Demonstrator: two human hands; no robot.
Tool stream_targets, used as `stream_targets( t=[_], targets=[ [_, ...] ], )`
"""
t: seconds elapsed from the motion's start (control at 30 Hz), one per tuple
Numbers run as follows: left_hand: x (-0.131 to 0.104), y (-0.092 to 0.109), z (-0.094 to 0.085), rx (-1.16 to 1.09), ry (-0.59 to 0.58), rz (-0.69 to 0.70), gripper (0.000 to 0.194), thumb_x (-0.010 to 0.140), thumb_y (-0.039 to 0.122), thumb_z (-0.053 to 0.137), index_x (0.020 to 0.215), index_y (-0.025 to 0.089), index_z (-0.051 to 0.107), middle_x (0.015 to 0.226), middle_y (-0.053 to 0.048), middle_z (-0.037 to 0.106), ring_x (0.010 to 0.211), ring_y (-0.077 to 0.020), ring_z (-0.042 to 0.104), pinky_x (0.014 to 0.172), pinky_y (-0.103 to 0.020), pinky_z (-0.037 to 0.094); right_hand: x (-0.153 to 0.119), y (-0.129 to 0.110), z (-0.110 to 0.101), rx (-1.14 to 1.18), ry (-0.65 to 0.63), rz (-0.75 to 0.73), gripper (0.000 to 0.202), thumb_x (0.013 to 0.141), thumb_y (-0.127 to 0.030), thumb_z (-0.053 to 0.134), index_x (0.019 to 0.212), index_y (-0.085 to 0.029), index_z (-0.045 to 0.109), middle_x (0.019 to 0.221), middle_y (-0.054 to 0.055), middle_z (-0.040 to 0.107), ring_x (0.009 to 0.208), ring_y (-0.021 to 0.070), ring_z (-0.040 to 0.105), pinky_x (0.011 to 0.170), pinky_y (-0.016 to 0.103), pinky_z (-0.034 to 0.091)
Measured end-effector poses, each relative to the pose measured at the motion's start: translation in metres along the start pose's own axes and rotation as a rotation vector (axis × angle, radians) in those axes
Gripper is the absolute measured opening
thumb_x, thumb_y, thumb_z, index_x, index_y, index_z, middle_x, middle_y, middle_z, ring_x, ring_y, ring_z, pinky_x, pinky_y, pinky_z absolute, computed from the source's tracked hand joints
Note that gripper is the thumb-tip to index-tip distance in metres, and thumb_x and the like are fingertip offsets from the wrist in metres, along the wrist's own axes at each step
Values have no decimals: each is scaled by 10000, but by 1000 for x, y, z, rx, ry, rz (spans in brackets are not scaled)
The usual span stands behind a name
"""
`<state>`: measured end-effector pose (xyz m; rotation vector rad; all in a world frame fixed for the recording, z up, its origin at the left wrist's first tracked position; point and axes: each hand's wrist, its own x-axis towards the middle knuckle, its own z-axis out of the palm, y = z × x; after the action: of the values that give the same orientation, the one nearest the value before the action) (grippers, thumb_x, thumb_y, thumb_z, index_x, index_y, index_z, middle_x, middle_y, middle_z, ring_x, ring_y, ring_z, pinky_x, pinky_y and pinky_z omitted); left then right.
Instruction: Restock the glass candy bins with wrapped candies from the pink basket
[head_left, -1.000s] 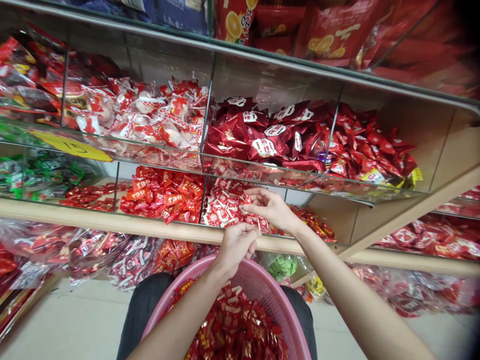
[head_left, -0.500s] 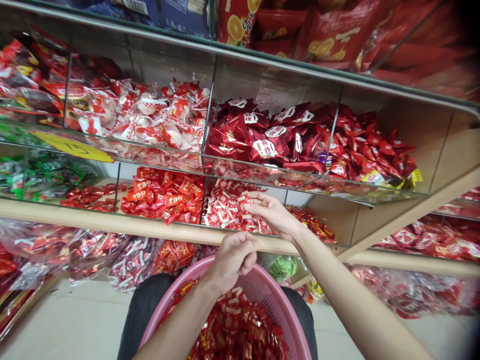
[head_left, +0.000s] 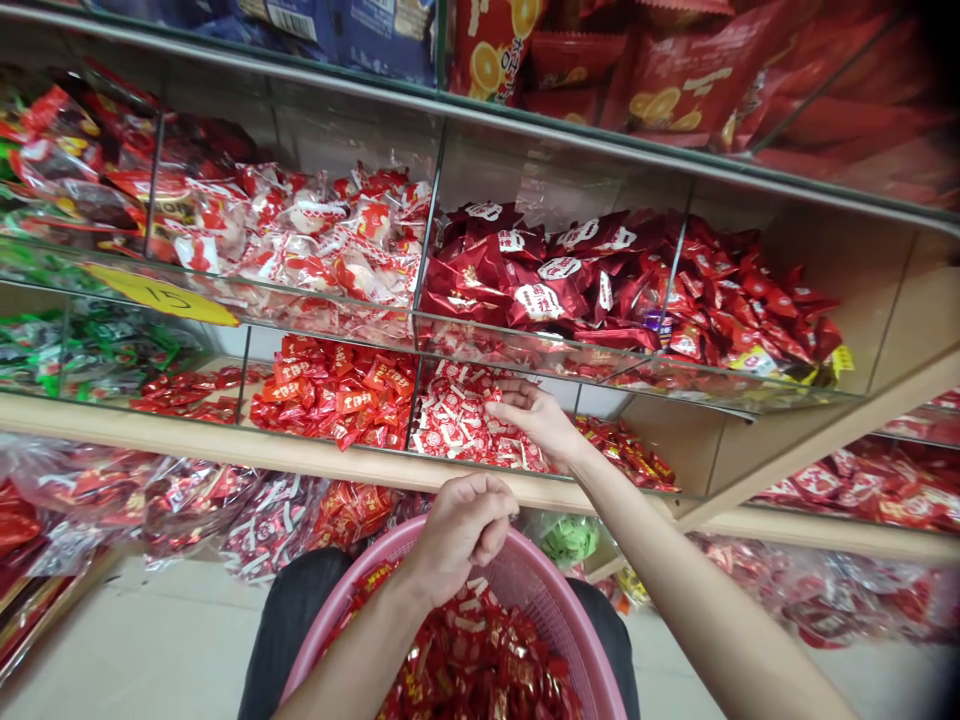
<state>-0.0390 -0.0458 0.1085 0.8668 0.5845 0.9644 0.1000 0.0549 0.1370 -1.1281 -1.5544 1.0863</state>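
Note:
Over the pink plastic basket (head_left: 330,612) is my left hand (head_left: 465,530), its fingers curled into a fist; whatever it may hold is hidden. The basket stands between my knees, filled with red wrapped candies (head_left: 480,665). My right hand (head_left: 538,422) reaches into a low shelf compartment of red-and-white wrapped candies (head_left: 454,415). Its thumb and bent fingers close around a small red-and-white candy at the top of that pile. The other fingertips are partly hidden.
A wooden shelf edge (head_left: 300,450) runs just above the basket. Clear dividers separate piles of orange-red candies (head_left: 337,390) and dark red packets (head_left: 517,270). A yellow price tag (head_left: 161,295) hangs left. Bagged candies (head_left: 199,500) lie below the shelf.
The view has shifted slightly, so the shelves appear a little lower and farther right. Both hands keep nearly the same places and poses.

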Motion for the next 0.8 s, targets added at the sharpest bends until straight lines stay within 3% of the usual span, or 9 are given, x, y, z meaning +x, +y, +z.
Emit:
stream_targets(
  t=[0.1,0.17,0.23,0.3,0.47,0.63,0.8],
  targets=[
    [-1,0,-1,1,3,-4,128,727,235,563,632,164,515,361,104,377,315,-16,236,330,-147,167,10,9,0,-477,110,-223,412,725,-306,623,1106,-180,531,942,72,616,842,198,548,769,357,424],
    [-1,-1,-1,5,9,-1,126,729,238,564,639,167,514,360,106,375,314,-17,233,328,-147,166,14,14,0,-785,119,-331,361,773,-277,566,1124,-195,538,1055,100,595,969,244,506,843,402,382],
    [-2,-1,-1,24,16,10,130,736,245,562,643,170,512,358,108,374,312,-18,231,327,-147,168,13,18,1,-977,79,-366,336,810,-291,519,1130,-192,546,1123,122,566,1038,281,465,861,430,361],
    [-3,-1,-2,83,37,43,142,748,262,557,647,172,513,356,107,379,312,-21,238,330,-146,181,6,18,2,-1025,56,-373,362,825,-336,499,1153,-186,533,1150,132,545,1052,295,454,853,432,364],
    [-7,-5,-2,420,159,157,129,767,258,512,669,176,526,387,84,447,330,-40,337,361,-151,262,-44,6,5,-668,164,-414,300,838,-366,494,1090,-215,559,1063,85,568,989,226,493,865,355,364],
    [-8,-12,2,643,178,274,80,734,183,502,657,180,522,439,75,430,389,-51,355,404,-165,267,-105,-4,6,-219,156,-62,225,817,-405,519,816,-213,636,746,21,593,737,171,526,683,280,405],
    [-6,-22,5,792,158,344,108,734,183,491,628,190,509,460,77,356,424,-58,296,438,-185,226,-129,-8,7,9,28,138,226,776,-400,579,853,-210,673,810,26,629,783,173,547,717,284,424]
  ],
)
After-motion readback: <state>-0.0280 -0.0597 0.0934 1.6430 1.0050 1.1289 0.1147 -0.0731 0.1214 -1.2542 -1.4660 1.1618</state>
